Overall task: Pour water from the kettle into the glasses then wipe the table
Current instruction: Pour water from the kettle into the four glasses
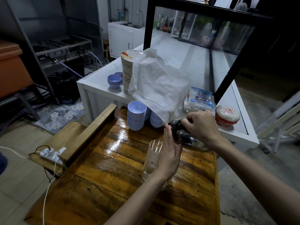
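Note:
A shiny steel kettle (pixel 186 137) is tilted to the left over a tall clear glass (pixel 153 155) standing on the wet wooden table (pixel 113 168). A thin stream of water runs from the spout into the glass. My right hand (pixel 202 125) grips the kettle's dark handle from above. My left hand (pixel 169 157) is wrapped around the right side of the glass, fingers pointing up. A little water lies in the glass's bottom. A white cloth (pixel 155 83) is draped over a tall stack of plates behind.
Stacks of lilac bowls (pixel 136 115) stand at the table's far end, more of them (pixel 114 80) on the white counter (pixel 97 83). A plastic packet (pixel 200 99) and a wrapped red-and-white tub (pixel 227 115) sit right of the kettle. A power strip (pixel 50 154) lies on the low shelf at left.

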The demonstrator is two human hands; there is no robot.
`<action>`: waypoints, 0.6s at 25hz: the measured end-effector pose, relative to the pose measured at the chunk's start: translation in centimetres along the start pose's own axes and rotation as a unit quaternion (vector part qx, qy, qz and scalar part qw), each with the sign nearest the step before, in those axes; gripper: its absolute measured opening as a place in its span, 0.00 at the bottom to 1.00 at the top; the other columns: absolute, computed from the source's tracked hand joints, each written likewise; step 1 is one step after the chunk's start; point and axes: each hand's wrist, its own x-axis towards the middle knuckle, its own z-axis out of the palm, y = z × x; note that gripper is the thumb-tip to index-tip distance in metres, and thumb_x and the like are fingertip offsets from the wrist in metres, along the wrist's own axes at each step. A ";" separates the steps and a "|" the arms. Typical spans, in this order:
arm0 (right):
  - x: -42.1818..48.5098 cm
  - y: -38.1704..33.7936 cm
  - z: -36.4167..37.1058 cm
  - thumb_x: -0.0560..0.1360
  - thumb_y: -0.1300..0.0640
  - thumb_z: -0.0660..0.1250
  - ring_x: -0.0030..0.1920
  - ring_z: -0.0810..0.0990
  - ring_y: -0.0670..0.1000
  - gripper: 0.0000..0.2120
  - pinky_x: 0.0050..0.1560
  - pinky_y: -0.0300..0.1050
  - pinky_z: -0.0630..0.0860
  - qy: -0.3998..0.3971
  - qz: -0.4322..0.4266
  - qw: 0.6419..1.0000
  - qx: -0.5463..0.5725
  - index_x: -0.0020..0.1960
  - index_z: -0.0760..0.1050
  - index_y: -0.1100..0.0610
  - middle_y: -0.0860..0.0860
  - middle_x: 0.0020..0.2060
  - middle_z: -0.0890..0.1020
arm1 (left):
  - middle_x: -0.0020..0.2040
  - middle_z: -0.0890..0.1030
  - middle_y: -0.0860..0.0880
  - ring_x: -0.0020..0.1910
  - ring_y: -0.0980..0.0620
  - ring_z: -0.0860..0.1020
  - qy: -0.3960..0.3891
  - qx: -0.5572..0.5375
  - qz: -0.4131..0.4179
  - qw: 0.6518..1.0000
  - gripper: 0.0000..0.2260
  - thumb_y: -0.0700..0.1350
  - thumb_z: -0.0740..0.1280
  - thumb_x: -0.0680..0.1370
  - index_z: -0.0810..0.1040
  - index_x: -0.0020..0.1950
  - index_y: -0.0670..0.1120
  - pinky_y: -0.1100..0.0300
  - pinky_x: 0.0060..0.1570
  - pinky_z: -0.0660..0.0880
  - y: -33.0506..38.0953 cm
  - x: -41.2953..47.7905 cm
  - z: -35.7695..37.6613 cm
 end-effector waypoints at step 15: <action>0.0 -0.9 -0.1 0.72 0.50 0.59 0.27 0.72 0.54 0.19 0.43 0.48 0.65 0.011 -0.049 0.998 -0.030 0.25 0.71 0.56 0.54 0.22 0.76 | 0.77 0.33 0.55 0.75 0.61 0.34 0.009 -0.017 -0.012 1.000 0.32 0.54 0.52 0.83 0.32 0.77 0.51 0.53 0.76 0.44 0.2 -0.8 -0.1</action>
